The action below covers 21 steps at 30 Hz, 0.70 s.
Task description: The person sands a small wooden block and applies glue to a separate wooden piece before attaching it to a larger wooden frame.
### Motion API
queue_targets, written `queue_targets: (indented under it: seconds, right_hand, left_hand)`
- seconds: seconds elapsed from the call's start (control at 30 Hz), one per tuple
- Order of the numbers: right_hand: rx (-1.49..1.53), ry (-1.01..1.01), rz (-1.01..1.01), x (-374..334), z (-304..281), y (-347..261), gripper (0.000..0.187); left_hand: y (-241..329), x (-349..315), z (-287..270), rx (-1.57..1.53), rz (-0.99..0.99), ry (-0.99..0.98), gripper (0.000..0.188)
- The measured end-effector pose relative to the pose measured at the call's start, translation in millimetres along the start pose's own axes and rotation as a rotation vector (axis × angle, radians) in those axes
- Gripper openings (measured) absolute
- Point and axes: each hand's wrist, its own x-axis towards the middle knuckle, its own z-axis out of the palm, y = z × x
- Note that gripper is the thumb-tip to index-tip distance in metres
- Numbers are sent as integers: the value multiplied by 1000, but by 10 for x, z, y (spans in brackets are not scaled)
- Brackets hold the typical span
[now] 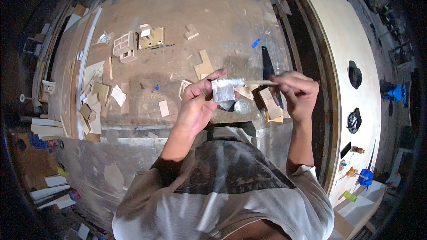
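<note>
In front of my chest, my left hand (pixel 195 102) grips a small, pale, box-like wooden piece (pixel 223 92), brightly lit, with fingers behind and around it. My right hand (pixel 297 91) is closed in a pinch on a thin pale stick (pixel 259 82) that points left. The stick's far end reaches the top edge of the piece; glare hides what its tip looks like. Just below the piece is a round, whitish, glassy-looking container (pixel 242 107). By my right wrist rests a wooden block (pixel 270 103), and a dark saw-like blade (pixel 267 64) lies beyond it.
Small wooden box assemblies (pixel 124 44) and an L-shaped board (pixel 203 64) lie on the brown worktable (pixel 178 18). Several offcuts (pixel 95 102) pile up at its left. On the right, a long pale panel (pixel 342 40) carries dark shapes and small tools, including a blue object (pixel 365 177).
</note>
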Motion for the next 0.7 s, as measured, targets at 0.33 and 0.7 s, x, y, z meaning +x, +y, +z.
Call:
queue_targets:
  seconds: [0.33,0.7]
  right_hand:
    - [52,-86,51,80,45,38,17]
    - [88,-143,124,49,-57,122,11]
  left_hand:
    - [-37,25,-48,-92,31,33,39]
    - [-69,69,-32,-109,30,48,37]
